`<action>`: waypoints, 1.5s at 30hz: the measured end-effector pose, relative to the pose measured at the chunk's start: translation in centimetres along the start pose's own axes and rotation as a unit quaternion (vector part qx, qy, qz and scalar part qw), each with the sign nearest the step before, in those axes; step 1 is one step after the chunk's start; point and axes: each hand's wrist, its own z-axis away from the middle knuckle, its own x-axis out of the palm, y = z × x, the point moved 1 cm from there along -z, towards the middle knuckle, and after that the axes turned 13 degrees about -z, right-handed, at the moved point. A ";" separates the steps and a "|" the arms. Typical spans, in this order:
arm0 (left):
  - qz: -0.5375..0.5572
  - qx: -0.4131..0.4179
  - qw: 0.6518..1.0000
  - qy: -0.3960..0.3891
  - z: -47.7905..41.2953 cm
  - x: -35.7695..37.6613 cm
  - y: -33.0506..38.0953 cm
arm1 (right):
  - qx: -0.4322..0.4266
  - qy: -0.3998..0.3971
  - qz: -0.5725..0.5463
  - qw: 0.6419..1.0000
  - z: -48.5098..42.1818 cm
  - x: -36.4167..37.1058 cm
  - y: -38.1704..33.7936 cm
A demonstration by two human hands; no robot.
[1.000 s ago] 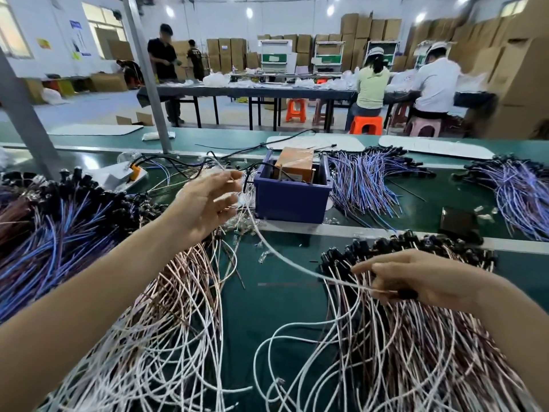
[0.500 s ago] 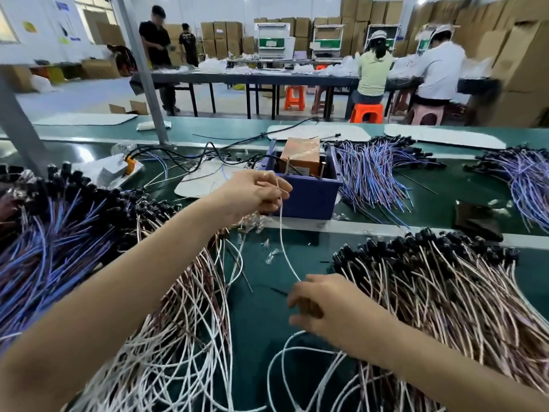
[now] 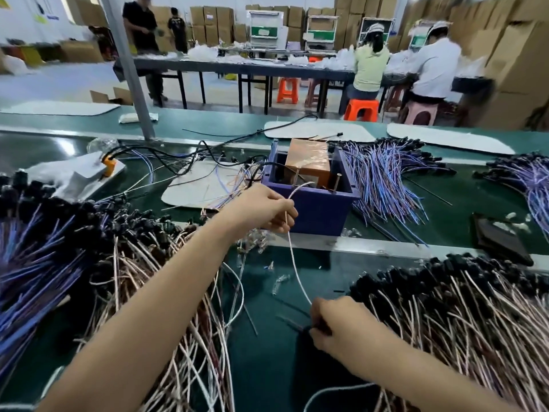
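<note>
Our left hand (image 3: 273, 211) pinched the white wire (image 3: 293, 264) before the blue bin (image 3: 322, 214); it ran down to our right hand (image 3: 338, 328), curled over its lower end, which we could not make out.

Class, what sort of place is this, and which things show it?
Probably a factory assembly hall: heaps of wires cover the green workbench, the left hand and right hand hold one white wire, and cardboard boxes stand behind seated workers.

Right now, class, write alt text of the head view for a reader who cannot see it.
A left hand and a right hand hold one white wire between them over a green bench, heaps of wires on both sides.
</note>
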 end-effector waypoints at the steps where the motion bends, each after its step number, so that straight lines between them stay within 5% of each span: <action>1: 0.011 -0.007 1.000 0.004 -0.1 0.0 -0.2 | -0.015 -0.007 -0.026 1.000 -0.2 -1.0 -0.2; 7: 0.050 -0.026 0.996 0.075 -0.9 0.0 -1.3 | -0.115 0.087 -0.313 0.939 -2.2 -10.2 -1.7; 10: 0.045 -0.016 0.995 0.085 -1.1 0.5 -1.5 | -0.053 0.121 -0.448 0.884 -3.5 -12.6 -0.7; 16: -0.023 0.017 0.991 0.133 -1.2 1.0 -1.8 | 0.027 0.192 -0.521 0.831 -5.4 -12.4 1.2; 29: -0.199 0.028 0.953 0.225 -1.5 1.5 -1.1 | 0.051 0.224 -0.510 0.829 -6.7 -11.9 2.7; 45: -0.249 0.010 0.949 0.195 -1.7 1.1 -0.2 | 0.041 0.224 -0.448 0.865 -7.1 -11.5 2.9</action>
